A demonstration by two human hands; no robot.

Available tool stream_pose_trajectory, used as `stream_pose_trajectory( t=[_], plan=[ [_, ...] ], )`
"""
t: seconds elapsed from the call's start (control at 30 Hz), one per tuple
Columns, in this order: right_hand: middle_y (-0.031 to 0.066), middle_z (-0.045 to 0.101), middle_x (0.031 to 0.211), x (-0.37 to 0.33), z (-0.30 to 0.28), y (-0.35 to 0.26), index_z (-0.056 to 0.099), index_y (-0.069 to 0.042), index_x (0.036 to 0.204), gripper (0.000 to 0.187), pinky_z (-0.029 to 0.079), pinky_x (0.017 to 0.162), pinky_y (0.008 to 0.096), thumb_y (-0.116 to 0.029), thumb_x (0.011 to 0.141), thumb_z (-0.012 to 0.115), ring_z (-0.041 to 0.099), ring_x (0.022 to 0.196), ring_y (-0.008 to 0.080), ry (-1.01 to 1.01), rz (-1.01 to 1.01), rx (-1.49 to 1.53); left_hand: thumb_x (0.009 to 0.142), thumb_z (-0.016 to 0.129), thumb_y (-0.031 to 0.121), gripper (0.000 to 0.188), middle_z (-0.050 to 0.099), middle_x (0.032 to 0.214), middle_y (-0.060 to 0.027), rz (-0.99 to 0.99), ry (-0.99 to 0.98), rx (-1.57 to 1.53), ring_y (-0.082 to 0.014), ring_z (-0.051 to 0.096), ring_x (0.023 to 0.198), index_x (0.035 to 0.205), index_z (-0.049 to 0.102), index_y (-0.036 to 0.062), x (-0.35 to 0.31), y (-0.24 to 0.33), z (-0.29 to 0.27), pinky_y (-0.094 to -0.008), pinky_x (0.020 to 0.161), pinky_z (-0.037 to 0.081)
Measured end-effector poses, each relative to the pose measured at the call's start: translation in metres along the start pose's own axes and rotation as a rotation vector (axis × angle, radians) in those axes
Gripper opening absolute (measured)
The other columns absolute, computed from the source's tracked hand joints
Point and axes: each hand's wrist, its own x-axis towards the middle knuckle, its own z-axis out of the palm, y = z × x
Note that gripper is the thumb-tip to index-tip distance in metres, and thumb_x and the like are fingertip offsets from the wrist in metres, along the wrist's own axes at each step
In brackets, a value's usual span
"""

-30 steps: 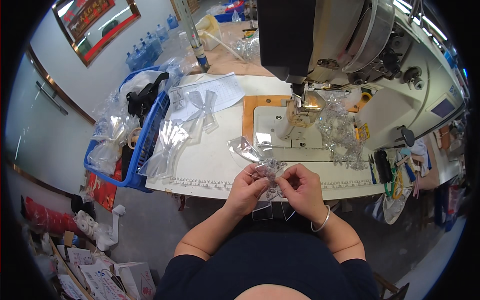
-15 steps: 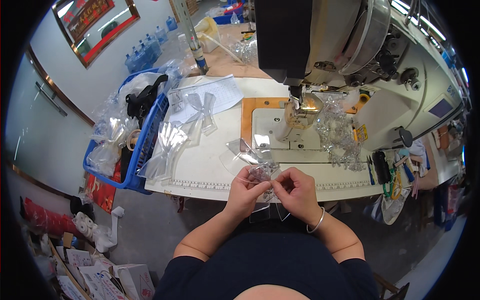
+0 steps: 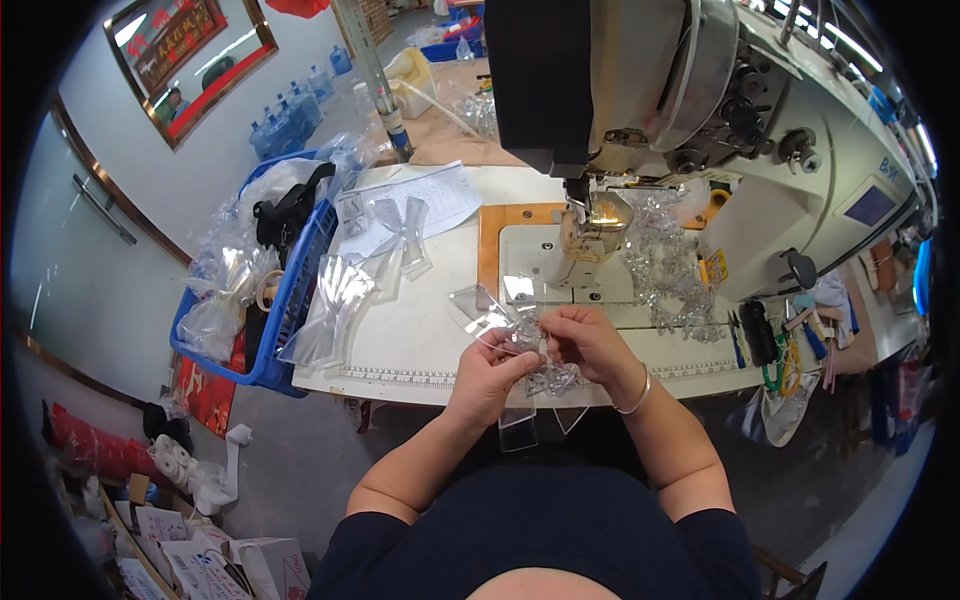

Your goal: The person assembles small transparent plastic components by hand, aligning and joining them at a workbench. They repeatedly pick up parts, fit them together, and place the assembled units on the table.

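Note:
Clear plastic strips, shaped like a bow (image 3: 518, 318), are gathered in my hands over the front edge of the sewing table. My left hand (image 3: 488, 376) pinches the crumpled middle of the bow, its thumb on top. My right hand (image 3: 588, 344) is closed at the bow's right side, fingertips pinched together; what lies between them is too small to make out. Two clear tails dangle below the table edge. Beyond the bow stands the sewing machine's post bed (image 3: 590, 235). More clear plastic bows (image 3: 338, 300) lie to the left, some on a printed sheet (image 3: 440, 200).
Left of the table stands a blue basket (image 3: 265, 370) full of plastic wrap and black straps. Shiny clear trim (image 3: 675, 265) is heaped right of the post. Scissors and small tools (image 3: 785, 350) lie at the right edge. The black machine head (image 3: 543, 90) overhangs the back.
My right hand has lifted up and away from my left, its fingers pinched. More of the bow's crumpled middle shows between the hands. My left hand stays nearly in place.

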Motion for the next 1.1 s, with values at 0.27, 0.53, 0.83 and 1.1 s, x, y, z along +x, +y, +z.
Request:
stream_pose_trajectory(
  t=[0.27, 0.53, 0.83, 1.1],
  plan=[
    [0.0028, 0.065, 0.082, -0.028, 0.007, -0.004, 0.064, 0.002, 0.098, 0.021, 0.052, 0.066, 0.0247, -0.018, 0.091, 0.063, 0.062, 0.072, 0.0100, 0.034, -0.059, -0.229, 0.082, 0.064, -0.005, 0.029, 0.064, 0.096, -0.0104, 0.131, 0.156, 0.056, -0.0181, 0.065, 0.088, 0.108, 0.052, -0.0011, 0.001, 0.003, -0.005, -0.0294, 0.080, 0.053],
    [0.0011, 0.063, 0.077, -0.036, 0.006, 0.013, 0.064, 0.000, 0.094, 0.019, 0.048, 0.063, 0.0210, -0.010, 0.081, 0.074, 0.058, 0.068, 0.0068, 0.096, -0.191, -0.346, 0.080, 0.069, -0.001, 0.041, 0.064, 0.088, -0.0098, -0.019, 0.187, -0.076, -0.0161, 0.065, 0.080, 0.115, 0.050, -0.0036, 0.008, 0.006, -0.007, -0.0253, 0.071, 0.052],
    [0.0002, 0.061, 0.080, -0.012, 0.011, -0.010, 0.063, 0.000, 0.099, 0.028, 0.049, 0.066, 0.0223, -0.013, 0.079, 0.076, 0.058, 0.072, 0.0072, 0.051, -0.341, -0.384, 0.076, 0.073, -0.001, 0.048, 0.065, 0.081, -0.0068, 0.023, 0.069, 0.184, -0.0128, 0.065, 0.077, 0.118, 0.049, -0.0053, 0.008, 0.010, -0.010, -0.0231, 0.070, 0.051],
    [0.0061, 0.062, 0.076, -0.016, 0.027, -0.023, 0.059, 0.000, 0.085, 0.029, 0.051, 0.061, 0.0271, -0.013, 0.071, 0.081, 0.060, 0.066, 0.0132, 0.187, -0.594, -0.953, 0.077, 0.074, 0.001, 0.061, 0.065, 0.084, -0.0070, 0.031, -0.023, 0.386, -0.0136, 0.065, 0.079, 0.129, 0.044, -0.0066, 0.013, 0.017, -0.015, -0.0251, 0.075, 0.053]
  ],
)
